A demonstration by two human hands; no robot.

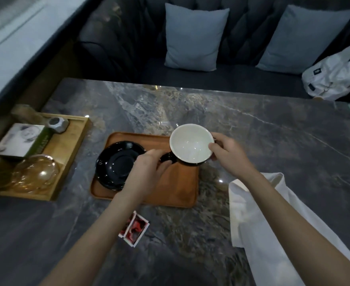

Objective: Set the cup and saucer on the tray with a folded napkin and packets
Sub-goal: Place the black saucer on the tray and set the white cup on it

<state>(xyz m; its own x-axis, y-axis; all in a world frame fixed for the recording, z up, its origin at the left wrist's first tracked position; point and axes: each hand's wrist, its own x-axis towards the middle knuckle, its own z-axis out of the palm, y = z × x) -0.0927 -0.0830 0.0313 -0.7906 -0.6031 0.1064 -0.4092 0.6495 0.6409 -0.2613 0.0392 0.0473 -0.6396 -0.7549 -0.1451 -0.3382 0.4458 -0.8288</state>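
A cup [190,144], white inside and black outside, hangs tilted above the right part of the brown tray [178,188]. My right hand [230,155] grips its rim on the right side. My left hand [147,172] holds its black handle on the left. A black saucer [116,164] lies on the tray's left half. A white cloth napkin [258,219] lies unfolded on the table, right of the tray, partly under my right forearm. Red and white packets [133,230] lie on the table in front of the tray.
A light wooden tray [70,141] at the left holds a tissue box [23,141], a grey faceted object [57,123] and amber glass dishes [35,173]. Beyond the marble table [273,131] is a dark sofa with blue cushions [194,38] and a white bag [335,73].
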